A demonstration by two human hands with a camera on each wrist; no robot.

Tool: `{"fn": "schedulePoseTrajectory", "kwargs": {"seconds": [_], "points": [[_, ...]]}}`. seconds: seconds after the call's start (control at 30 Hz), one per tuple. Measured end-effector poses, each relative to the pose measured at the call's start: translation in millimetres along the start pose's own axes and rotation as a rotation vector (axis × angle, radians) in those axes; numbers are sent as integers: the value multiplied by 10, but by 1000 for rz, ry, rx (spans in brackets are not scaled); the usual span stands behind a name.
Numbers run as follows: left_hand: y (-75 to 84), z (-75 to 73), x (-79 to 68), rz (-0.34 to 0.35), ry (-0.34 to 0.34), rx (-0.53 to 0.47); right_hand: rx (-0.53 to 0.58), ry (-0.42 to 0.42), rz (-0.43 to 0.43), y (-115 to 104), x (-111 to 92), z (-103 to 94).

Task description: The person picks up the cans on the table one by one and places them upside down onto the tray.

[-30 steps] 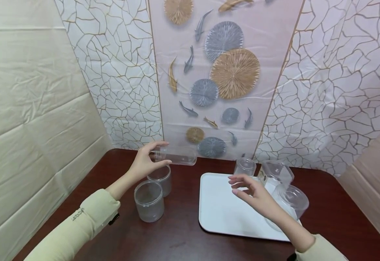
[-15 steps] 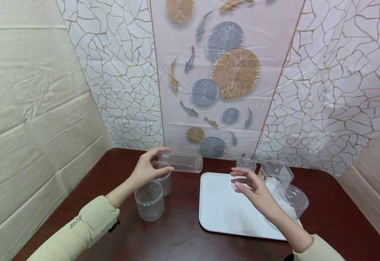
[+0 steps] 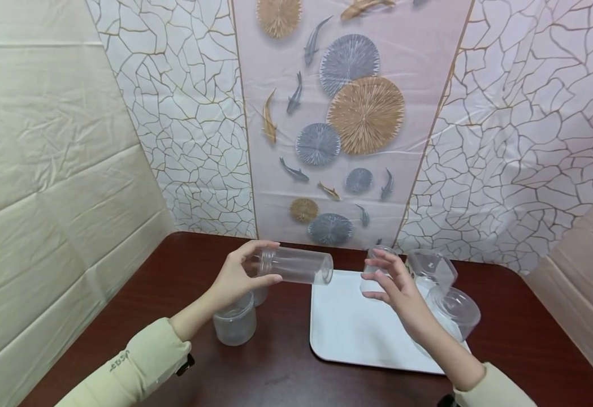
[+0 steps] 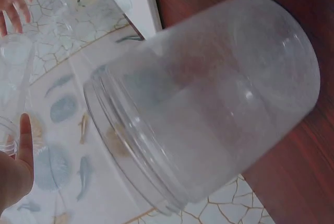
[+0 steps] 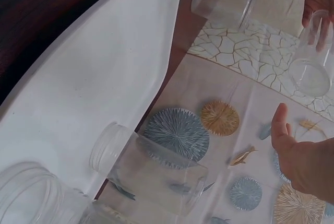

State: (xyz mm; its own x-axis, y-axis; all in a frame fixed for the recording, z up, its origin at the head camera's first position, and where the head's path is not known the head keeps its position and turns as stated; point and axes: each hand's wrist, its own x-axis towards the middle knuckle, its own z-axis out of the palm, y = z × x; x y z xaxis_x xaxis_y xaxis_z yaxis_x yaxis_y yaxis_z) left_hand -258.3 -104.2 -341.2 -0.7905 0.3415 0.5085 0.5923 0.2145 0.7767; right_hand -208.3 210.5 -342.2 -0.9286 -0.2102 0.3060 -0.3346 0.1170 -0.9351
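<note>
My left hand (image 3: 235, 274) grips a tall clear plastic jar (image 3: 298, 265) by its threaded neck, thumb on the near side and fingers on the far side. The jar lies sideways in the air, its base pointing right, over the left edge of the white tray (image 3: 347, 330). In the right wrist view its round base (image 5: 310, 78) shows below the left fingers. My right hand (image 3: 400, 291) hovers over the tray with spread, slightly bent fingers and nothing in it. Just behind those fingers, another slim clear jar (image 3: 371, 287) stands upright at the tray's back.
Two wide clear jars stand on the dark red table left of the tray; the nearer jar (image 3: 235, 328) partly shows below my left wrist. On the tray's right are an angular clear container (image 3: 433, 268) and a round clear jar (image 3: 464, 314). A patterned cloth (image 3: 286, 164) hangs behind the table.
My left hand has carried the jar rightward and a little lower, from above the wide jars to the tray's edge. My right hand has shifted slightly, its fingers rising in view.
</note>
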Motion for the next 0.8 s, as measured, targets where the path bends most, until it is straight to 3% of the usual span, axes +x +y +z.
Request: {"fn": "schedulePoseTrajectory", "kwargs": {"seconds": [0.47, 0.8], "points": [[82, 172, -106, 10, -13, -65, 105, 13, 51, -69, 61, 52], [96, 447, -163, 67, 5, -151, 83, 4, 69, -76, 66, 79]]}}
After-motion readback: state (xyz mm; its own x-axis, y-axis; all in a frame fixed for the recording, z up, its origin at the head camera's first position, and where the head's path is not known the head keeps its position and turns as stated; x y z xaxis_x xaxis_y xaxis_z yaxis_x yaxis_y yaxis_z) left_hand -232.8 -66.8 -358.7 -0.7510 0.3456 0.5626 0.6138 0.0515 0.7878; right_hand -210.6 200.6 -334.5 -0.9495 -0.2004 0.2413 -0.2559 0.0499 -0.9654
